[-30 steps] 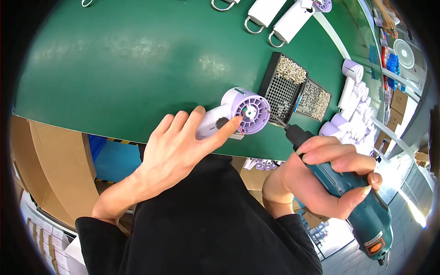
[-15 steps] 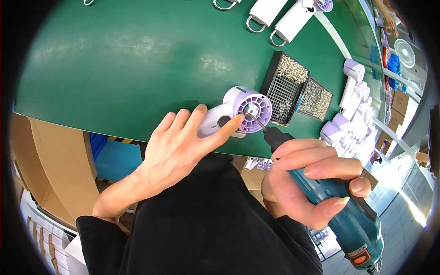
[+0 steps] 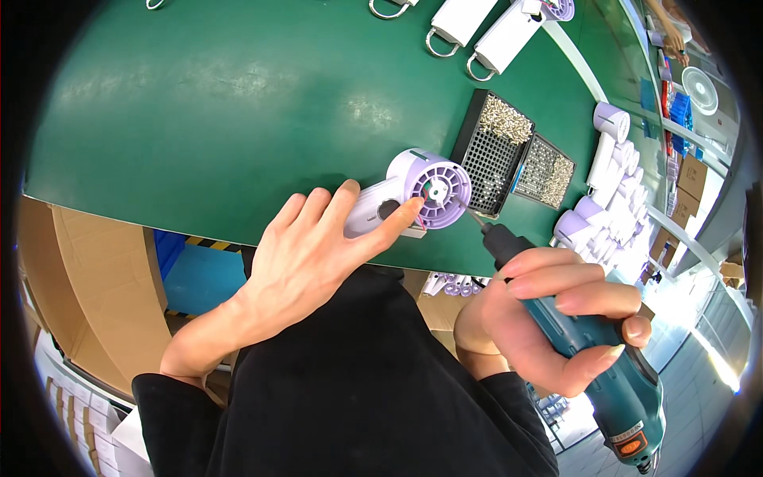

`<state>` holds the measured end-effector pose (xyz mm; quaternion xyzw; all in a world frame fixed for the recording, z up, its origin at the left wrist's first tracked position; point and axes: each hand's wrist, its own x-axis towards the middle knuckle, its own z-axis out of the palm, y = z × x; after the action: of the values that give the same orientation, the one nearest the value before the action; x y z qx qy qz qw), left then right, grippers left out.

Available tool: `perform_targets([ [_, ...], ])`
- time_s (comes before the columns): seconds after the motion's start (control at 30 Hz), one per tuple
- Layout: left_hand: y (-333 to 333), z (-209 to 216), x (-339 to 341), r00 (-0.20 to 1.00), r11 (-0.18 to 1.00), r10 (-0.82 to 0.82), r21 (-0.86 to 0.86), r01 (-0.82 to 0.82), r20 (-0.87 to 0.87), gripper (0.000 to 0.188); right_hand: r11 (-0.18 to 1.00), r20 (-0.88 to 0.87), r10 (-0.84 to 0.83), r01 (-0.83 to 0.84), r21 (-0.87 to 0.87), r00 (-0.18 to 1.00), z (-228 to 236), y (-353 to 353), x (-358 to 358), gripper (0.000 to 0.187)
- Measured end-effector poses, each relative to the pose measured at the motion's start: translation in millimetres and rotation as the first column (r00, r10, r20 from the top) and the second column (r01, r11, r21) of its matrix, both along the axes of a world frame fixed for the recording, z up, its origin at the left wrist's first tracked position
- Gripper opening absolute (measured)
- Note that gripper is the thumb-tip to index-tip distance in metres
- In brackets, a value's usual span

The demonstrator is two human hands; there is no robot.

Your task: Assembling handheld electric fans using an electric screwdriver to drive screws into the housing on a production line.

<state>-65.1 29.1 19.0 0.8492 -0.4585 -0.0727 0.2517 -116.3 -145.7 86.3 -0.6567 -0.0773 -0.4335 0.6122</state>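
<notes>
A white and lilac handheld fan (image 3: 404, 169) lies near the table's front edge, its round slotted housing facing up and toward me. My left hand (image 3: 306, 258) is closed on its handle, thumb tip at the red and green wires beside the white hub. My right hand (image 3: 548, 318) grips a teal electric screwdriver (image 3: 624, 393) with a black nose. Its thin bit points up and left at the housing's right rim, out of the hub; whether the tip touches the rim I cannot tell.
Right of the fan lie a black screw tray (image 3: 489, 155) and a smaller tray (image 3: 544, 171), both with small screws. Farther right is a pile of fan bodies (image 3: 608, 183). White handles with metal rings (image 3: 505, 44) lie at the far edge. An open cardboard box (image 3: 107, 278) stands at lower left.
The screwdriver has drawn back to the right, its bit leaving the middle of the fan housing for the rim. My left hand and the fan stay in place.
</notes>
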Motion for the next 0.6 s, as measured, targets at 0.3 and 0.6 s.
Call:
perform_targets([
  [0.3, 0.8, -5.6, -1.2, 0.999, 1.0, -0.018, 0.007, 0.018, 0.043, 0.068, 0.987, 0.019, -0.005, 0.008, -0.162, 1.0, -6.5, -11.9, -5.0, 0.042],
  [0.6, -0.1, -3.1, -1.2, 1.0, 1.0, -0.001, 0.024, 0.001, -0.009, 0.067, 0.95, -0.022, -0.103, 0.091, -0.3, 0.994, -11.5, -2.2, 0.9, 0.039],
])
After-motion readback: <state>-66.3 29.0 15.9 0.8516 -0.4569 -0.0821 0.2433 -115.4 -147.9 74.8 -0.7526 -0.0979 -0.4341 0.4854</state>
